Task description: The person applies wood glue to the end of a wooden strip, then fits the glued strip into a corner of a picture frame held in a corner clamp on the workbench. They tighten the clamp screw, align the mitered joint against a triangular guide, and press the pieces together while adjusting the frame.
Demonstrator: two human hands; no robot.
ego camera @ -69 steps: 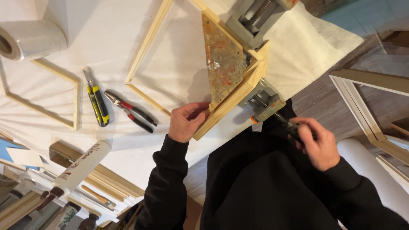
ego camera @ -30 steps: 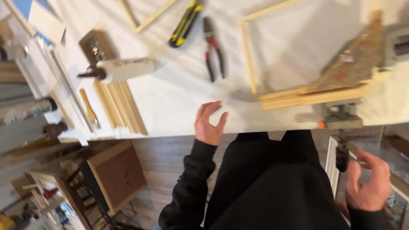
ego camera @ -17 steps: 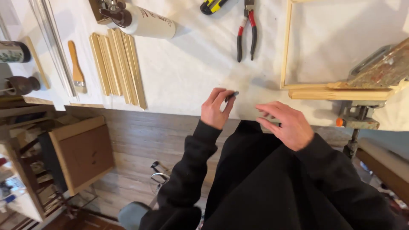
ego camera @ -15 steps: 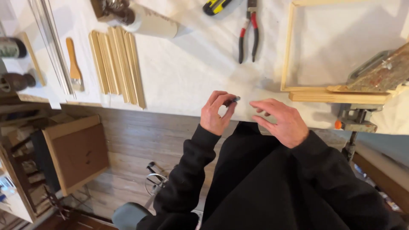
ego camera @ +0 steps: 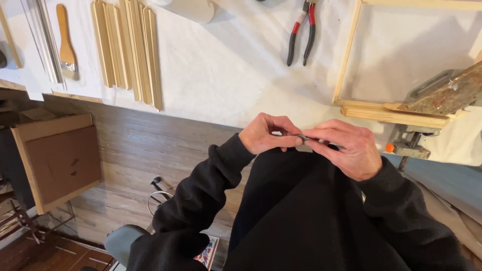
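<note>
Both hands are meeting at the worktop (ego camera: 226,75) edge, pinching one small dark metal piece (ego camera: 303,137). Left hand (ego camera: 265,134) fingers are curling nearly closed on its near end; right hand (ego camera: 347,147) fingers are closing over the other end. Red-handled pliers (ego camera: 301,32) are lying well apart, wooden frame (ego camera: 346,62) near the right hand.

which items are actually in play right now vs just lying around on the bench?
In hand:
- small dark grey item, pinched between left hand and right hand; too small to identify

Lying about:
- red-handled pliers
- wooden strips
- brush
- wooden frame
- clamp
- cardboard box on the floor
</note>
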